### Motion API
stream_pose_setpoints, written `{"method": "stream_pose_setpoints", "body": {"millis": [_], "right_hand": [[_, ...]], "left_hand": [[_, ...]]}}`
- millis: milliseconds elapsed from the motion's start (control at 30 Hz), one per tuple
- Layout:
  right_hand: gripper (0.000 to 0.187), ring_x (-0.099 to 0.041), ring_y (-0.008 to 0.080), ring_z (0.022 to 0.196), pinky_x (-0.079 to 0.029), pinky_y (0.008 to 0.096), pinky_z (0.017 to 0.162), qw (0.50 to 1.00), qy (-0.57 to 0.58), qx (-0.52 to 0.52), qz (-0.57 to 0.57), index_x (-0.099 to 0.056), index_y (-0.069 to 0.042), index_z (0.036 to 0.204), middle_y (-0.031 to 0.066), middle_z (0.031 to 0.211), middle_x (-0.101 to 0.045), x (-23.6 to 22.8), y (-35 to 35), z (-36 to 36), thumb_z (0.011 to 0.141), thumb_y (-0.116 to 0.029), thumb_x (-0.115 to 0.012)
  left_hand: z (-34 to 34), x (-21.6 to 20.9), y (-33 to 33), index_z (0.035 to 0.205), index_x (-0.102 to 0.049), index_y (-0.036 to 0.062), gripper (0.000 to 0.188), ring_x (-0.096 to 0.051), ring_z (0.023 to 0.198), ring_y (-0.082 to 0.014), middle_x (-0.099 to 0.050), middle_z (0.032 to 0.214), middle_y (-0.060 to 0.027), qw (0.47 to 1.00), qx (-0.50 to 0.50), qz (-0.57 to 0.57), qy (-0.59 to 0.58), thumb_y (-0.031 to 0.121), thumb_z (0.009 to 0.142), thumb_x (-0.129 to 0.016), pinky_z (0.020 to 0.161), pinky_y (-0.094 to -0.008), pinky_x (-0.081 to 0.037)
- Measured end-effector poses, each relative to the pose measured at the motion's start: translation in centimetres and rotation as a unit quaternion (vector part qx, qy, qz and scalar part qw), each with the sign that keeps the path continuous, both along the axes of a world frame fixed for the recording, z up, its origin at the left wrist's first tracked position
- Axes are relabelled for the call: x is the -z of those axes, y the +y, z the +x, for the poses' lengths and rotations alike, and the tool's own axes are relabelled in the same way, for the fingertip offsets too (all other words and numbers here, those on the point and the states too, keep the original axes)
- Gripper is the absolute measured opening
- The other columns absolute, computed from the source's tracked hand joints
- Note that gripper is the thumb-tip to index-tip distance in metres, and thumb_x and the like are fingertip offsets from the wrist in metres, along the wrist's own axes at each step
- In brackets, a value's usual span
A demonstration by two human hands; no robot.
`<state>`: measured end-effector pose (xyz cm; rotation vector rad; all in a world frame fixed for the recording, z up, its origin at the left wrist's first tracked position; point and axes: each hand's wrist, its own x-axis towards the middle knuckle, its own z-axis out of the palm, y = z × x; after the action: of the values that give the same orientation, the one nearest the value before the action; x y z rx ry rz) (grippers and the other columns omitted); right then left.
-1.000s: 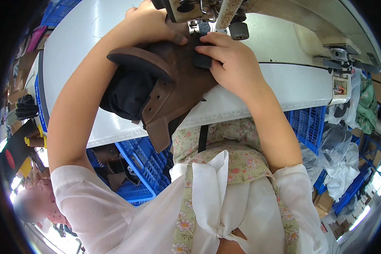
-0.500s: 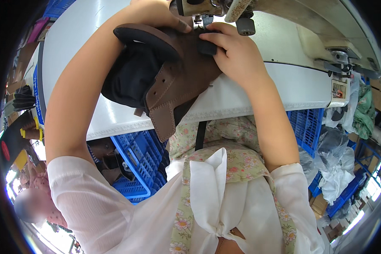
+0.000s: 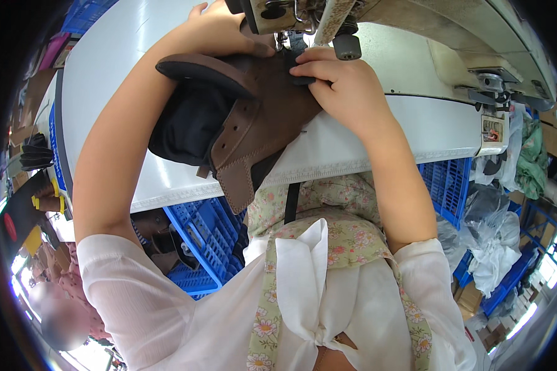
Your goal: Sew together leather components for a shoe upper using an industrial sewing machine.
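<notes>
A brown leather piece (image 3: 278, 102) with black fabric lining (image 3: 189, 120) lies bunched under the head of a sewing machine (image 3: 291, 15). It has a curved padded flap (image 3: 207, 71) and a stitched tab with punched holes (image 3: 235, 179) that hangs over the table's front edge. My left hand (image 3: 220, 31) grips the leather's far side, left of the needle area, its thumb pressed on top and other fingers partly hidden. At the right of the presser foot (image 3: 279, 42), my right hand (image 3: 346, 83) pinches a black strip (image 3: 300, 77) along the leather's edge.
The white table (image 3: 353, 139) has a ruler strip along its front edge. Blue crates (image 3: 198, 241) stand below, the left one holding brown and black pieces. Plastic bags (image 3: 489, 241) hang at the right. A person in pink (image 3: 83, 290) is at the lower left.
The leather piece has shifted slightly down and left in the picture. My right fingers have closed further over the black strip, so less of it shows.
</notes>
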<state>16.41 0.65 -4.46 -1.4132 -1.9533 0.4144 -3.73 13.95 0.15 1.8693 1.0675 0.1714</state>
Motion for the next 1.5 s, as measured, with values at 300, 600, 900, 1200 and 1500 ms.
{"method": "stream_pose_setpoints", "body": {"millis": [300,600,900,1200,1500], "right_hand": [[0.02,-0.066,0.0282,0.088,-0.053,0.0394,0.08,1.0,0.02,-0.002,0.005,-0.076,-0.011,0.087,0.0079,0.089,-0.069,0.3,0.0,0.2,0.073,-0.007,-0.062],[0.021,-0.063,0.0291,0.091,-0.052,0.0413,0.08,1.0,0.0,-0.011,0.006,-0.075,-0.013,0.087,0.0099,0.086,-0.064,0.5,0.7,0.7,0.071,-0.004,-0.064],[0.02,-0.064,0.0307,0.091,-0.052,0.0415,0.083,0.999,0.021,0.026,-0.02,-0.073,-0.011,0.086,0.0114,0.094,-0.065,0.4,0.0,-0.4,0.071,-0.002,-0.064],[0.02,-0.066,0.0256,0.089,-0.052,0.0344,0.079,0.998,-0.025,0.019,-0.062,-0.074,-0.012,0.093,0.0042,0.1,-0.067,-0.2,0.5,-0.3,0.077,-0.008,-0.063],[0.015,-0.063,0.03,0.091,-0.052,0.0408,0.08,0.999,0.028,0.024,0.005,-0.074,-0.012,0.082,0.0088,0.082,-0.066,1.5,0.3,-1.1,0.07,-0.008,-0.066]], "left_hand": [[0.2,-1.6,-1.0,0.109,-0.071,0.0028,0.047,-0.065,0.091,-0.0147,-0.072,0.102,-0.0053,0.993,-0.039,-0.097,0.05,0.023,0.069,-0.088,0.081,-0.0273,-0.052],[0.7,-1.2,-0.8,0.11,-0.071,0.0015,0.05,-0.064,0.092,-0.0176,-0.071,0.105,-0.0078,0.995,-0.022,-0.059,0.074,0.023,0.068,-0.088,0.082,-0.0289,-0.052],[0.9,-1.1,-0.8,0.112,-0.069,0.0015,0.052,-0.064,0.095,-0.0188,-0.07,0.107,-0.0094,0.994,-0.029,-0.041,0.097,0.022,0.067,-0.088,0.084,-0.0298,-0.052],[0.9,-0.4,0.0,0.111,-0.07,0.0031,0.052,-0.064,0.095,-0.0183,-0.07,0.106,-0.0081,0.99,0.017,0.02,0.137,0.023,0.067,-0.089,0.083,-0.0303,-0.052],[1.0,-0.9,0.0,0.111,-0.069,0.0032,0.054,-0.063,0.096,-0.0193,-0.069,0.106,-0.0094,0.988,0.036,0.023,0.146,0.031,0.068,-0.088,0.084,-0.0307,-0.052]]}}
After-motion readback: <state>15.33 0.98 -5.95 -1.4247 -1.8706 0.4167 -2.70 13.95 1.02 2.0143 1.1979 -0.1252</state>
